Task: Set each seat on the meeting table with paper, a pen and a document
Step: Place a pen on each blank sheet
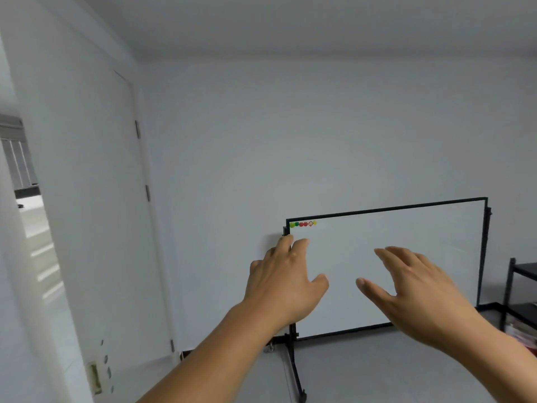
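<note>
My left hand and my right hand are both raised in front of me, palms forward, fingers spread and relaxed. Neither holds anything. They hover in front of a whiteboard and touch nothing that I can see. No meeting table, paper, pen or document shows in the head view.
A black-framed whiteboard on a wheeled stand stands against the far wall, with several coloured magnets at its top left. A white door stands open on the left. A black shelf holding papers is at the right edge.
</note>
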